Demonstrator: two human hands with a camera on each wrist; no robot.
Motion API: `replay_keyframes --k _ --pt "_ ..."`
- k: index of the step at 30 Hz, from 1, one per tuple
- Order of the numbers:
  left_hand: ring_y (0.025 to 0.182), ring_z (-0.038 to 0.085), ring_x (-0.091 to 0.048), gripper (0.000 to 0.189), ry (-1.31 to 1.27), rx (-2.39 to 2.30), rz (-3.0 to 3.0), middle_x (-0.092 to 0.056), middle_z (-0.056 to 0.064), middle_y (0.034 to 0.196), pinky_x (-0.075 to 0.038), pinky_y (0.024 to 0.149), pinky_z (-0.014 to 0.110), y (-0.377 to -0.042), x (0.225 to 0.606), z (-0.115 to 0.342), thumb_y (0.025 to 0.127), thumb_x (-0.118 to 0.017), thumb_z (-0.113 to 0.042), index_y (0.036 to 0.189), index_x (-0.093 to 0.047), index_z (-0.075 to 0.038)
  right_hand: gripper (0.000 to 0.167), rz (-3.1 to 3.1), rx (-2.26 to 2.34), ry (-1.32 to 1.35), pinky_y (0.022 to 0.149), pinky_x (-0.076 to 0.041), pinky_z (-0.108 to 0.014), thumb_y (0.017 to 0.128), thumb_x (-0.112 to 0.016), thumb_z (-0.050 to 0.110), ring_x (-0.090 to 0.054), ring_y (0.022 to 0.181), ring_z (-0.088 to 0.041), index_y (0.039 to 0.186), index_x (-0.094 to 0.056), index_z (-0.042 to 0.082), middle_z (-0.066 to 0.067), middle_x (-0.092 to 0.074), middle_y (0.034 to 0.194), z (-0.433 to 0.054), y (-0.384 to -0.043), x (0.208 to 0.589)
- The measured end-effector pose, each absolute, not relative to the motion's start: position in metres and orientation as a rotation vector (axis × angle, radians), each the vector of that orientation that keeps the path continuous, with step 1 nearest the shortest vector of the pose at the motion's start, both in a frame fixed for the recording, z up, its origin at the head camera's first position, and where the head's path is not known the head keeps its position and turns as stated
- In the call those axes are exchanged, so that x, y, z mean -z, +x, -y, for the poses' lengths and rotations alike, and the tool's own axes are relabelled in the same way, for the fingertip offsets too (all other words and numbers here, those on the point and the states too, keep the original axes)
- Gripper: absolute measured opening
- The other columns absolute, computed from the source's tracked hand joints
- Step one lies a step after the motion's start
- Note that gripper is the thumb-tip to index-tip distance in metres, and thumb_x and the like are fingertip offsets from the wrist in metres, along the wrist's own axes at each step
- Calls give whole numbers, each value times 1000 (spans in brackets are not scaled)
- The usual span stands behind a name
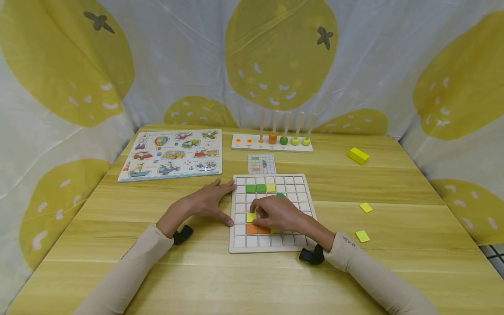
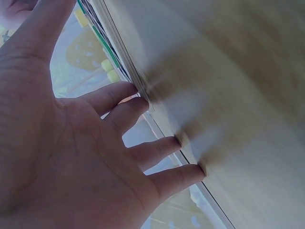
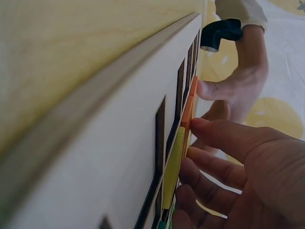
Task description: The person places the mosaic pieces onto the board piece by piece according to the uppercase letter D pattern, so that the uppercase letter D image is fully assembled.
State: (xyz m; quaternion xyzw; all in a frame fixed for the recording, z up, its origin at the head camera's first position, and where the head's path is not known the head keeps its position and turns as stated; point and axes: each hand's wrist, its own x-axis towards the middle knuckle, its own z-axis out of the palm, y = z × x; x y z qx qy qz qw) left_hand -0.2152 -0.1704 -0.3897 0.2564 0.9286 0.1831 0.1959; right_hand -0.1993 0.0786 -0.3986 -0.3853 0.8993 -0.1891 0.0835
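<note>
A white gridded wooden board [image 1: 241, 241] lies on the table, with several coloured tiles in its cells. My left hand [image 1: 207, 200] spreads its fingers at the board's left edge, thumb touching the rim. In the left wrist view the fingertips [image 2: 200, 171] rest on the tabletop. Over the board, my right hand [image 1: 278, 213] pinches a yellow square tile [image 1: 250, 217] between thumb and index finger, just above an orange tile [image 1: 251, 229]. Two green tiles [image 1: 250, 188] and another yellow tile [image 1: 271, 187] sit in an upper row. My right hand partly hides a dark green piece [image 1: 281, 194].
A patterned card [image 1: 261, 163] lies behind the board. Beyond it stands a peg rack [image 1: 271, 146] with coloured beads. A vehicle picture puzzle [image 1: 171, 155] is at back left. On the right are a yellow block [image 1: 358, 155] and two loose yellow tiles [image 1: 365, 207].
</note>
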Motion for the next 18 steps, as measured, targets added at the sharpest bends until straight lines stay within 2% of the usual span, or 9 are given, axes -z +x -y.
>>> replay_keyframes --k 9,18 --pt "145 41 -3 111 708 -507 -2602 -13 4 161 -14 111 64 -214 389 170 68 -76 -63 153 -25 -14 25 -2683 583 -1132 58 -43 -23 87 -70 33 -50 63 -3 106 -68 16 14 -54 69 -79 -198 395" --pt "145 42 -1 111 710 -518 -2596 -12 4 161 -11 111 64 -215 390 171 68 -77 -62 153 -24 -14 25 -2734 716 -1053 62 -45 -24 89 -68 29 -55 70 -10 109 -68 13 9 -62 84 -106 -198 377"
